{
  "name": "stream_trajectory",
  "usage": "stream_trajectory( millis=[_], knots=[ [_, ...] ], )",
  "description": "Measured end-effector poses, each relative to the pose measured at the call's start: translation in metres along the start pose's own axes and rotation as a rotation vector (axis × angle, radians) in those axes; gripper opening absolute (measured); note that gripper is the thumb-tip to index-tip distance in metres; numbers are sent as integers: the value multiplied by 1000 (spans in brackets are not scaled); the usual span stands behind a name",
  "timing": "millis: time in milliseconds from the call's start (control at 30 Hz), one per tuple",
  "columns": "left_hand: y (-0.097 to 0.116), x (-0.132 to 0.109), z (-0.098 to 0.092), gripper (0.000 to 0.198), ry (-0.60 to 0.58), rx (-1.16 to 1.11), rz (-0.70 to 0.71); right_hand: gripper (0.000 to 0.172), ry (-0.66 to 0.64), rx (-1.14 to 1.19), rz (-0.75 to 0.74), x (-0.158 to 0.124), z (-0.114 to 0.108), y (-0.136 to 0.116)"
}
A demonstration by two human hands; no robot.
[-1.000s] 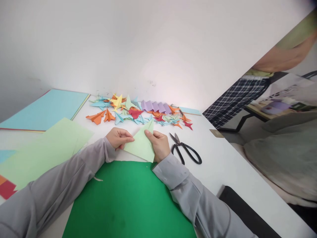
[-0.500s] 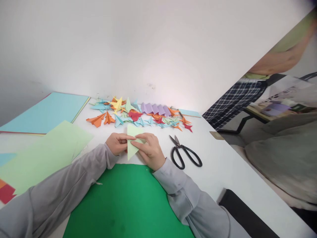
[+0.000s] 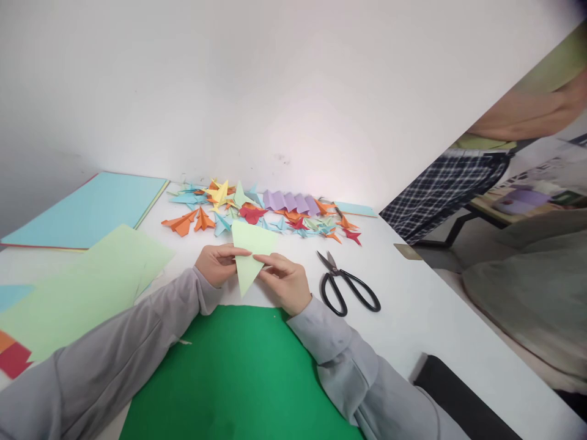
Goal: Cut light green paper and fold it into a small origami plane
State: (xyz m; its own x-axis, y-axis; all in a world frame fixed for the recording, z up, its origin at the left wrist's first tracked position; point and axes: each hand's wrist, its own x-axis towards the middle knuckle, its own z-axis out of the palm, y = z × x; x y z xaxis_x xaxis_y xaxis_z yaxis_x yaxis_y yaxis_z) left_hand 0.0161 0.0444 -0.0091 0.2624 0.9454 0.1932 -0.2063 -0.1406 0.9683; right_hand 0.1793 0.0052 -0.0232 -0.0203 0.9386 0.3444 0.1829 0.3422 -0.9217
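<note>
A pale green piece of folded paper (image 3: 247, 269), roughly a triangle with its point downward, is held up between both hands. My left hand (image 3: 217, 264) pinches its left edge, index finger lying across the front. On the other side my right hand (image 3: 287, 280) grips the right edge between thumb and fingers. The two index fingertips almost meet near the middle of the paper. Just below the hands lies a large green sheet (image 3: 238, 373). Black-handled scissors (image 3: 342, 281) rest to the right with their blades slightly apart.
Behind the hands lie several small folded paper shapes (image 3: 251, 214) and a pleated purple strip (image 3: 291, 203). Light blue sheets (image 3: 92, 208) and a light green sheet (image 3: 105, 275) are at left. A black object (image 3: 458, 397) sits at lower right; another person (image 3: 477, 177) stands beyond the partition.
The folded paper has opened out and now shows a wider face. My right hand has shifted slightly right and down, its fingers drawn back from over the paper.
</note>
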Motion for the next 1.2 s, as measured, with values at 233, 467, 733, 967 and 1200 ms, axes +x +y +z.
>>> stream_trajectory(
  millis=[233,467,733,967,1200],
  knots=[
    [-1,0,0,31,-112,-66,-68,21,69,192,109,5,-4,4],
    [-5,1,-3,21,-22,132,-51,12,93,147,163,5,-2,-4],
    [-6,0,1,32,-7,110,-204,25,124,75,274,5,-3,-9],
    [-5,0,3,41,-5,111,-284,30,145,100,330,6,-1,-8],
    [-3,-1,5,38,-18,103,-249,35,138,218,364,9,-2,-6]
  ],
)
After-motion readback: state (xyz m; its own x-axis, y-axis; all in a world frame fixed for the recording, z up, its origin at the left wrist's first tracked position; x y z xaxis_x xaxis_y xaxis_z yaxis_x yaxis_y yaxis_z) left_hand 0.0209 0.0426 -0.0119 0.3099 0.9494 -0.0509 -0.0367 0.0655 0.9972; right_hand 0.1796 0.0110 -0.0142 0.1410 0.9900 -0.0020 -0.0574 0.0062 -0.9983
